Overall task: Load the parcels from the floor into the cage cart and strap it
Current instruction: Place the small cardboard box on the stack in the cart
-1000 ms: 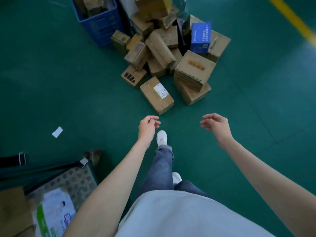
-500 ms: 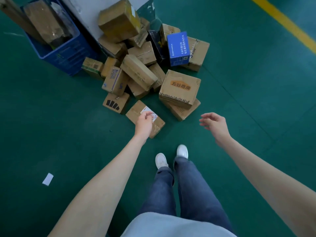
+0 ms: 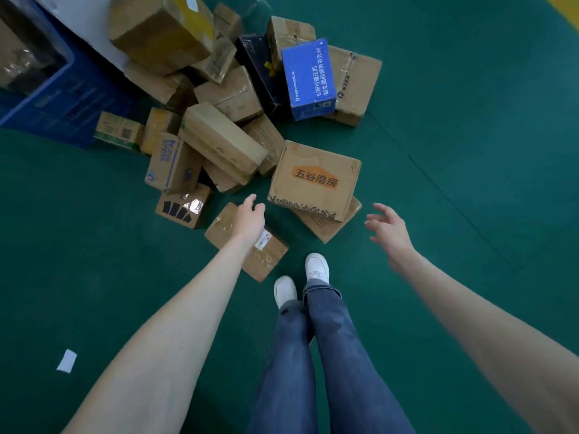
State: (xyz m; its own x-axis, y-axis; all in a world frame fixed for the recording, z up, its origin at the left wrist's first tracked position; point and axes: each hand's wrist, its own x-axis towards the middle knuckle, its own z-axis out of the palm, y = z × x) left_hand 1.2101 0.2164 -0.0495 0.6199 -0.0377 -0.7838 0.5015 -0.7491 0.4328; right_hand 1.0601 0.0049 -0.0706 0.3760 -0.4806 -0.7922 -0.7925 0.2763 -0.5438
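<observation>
**Ana:** Head view first, biggest things down. What fills it?

**Ben:** Smooth green floor (image 3: 470, 183), then a heap of parcels (image 3: 219, 120) piled against a blue plastic crate (image 3: 53, 98) at upper left. No cage cart in sight. Most are brown corrugated card with glossy tape; one blue printed box (image 3: 308, 78) stands out.

**Ana:** Which parcel looks like the next pick?

**Ben:** My guess is the orange-label box (image 3: 315, 180), squarish and flat-topped, lying tilted on a flatter carton (image 3: 329, 225). It sits between the hands and just ahead of the fingertips. Lower down, the labelled carton (image 3: 247, 242) lies oblong, its long axis running from upper left to lower right, partly under the left forearm.

**Ana:** Nearer hand?

**Ben:** Left hand (image 3: 250, 219), hovering over the labelled carton's far end and just beside the orange-label box's near-left corner. Right hand (image 3: 390, 228) is off its right side, a little apart.

**Ana:** Fingers?

**Ben:** Both released and holding nothing: the left's loosely extended, the right's spread.

**Ana:** Smallest bit?

**Ben:** White paper scrap (image 3: 66, 360), lower left.
</observation>
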